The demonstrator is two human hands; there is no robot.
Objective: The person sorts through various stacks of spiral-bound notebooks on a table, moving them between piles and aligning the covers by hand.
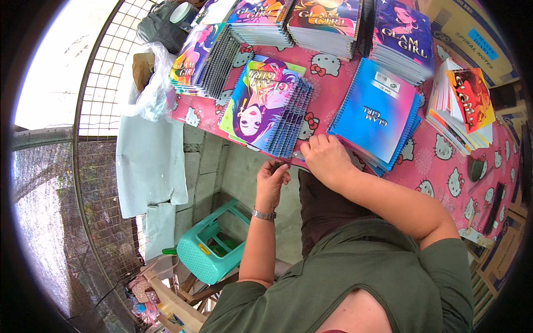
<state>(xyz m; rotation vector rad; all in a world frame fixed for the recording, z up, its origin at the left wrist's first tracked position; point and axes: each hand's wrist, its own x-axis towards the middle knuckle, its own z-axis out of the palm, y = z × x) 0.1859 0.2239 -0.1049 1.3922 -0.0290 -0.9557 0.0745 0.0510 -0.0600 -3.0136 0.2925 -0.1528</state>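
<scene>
Several notebook stacks (269, 111) crowd a pink tablecloth (438, 166) (cat-print); both hands' fingers (319, 145) seemingly pinch one spiral edge.

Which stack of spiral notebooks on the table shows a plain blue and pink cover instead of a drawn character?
The stack of spiral notebooks just beyond the right hand. Its top cover is blue fading to pink with only small lettering; the other stacks show drawn characters.
</scene>
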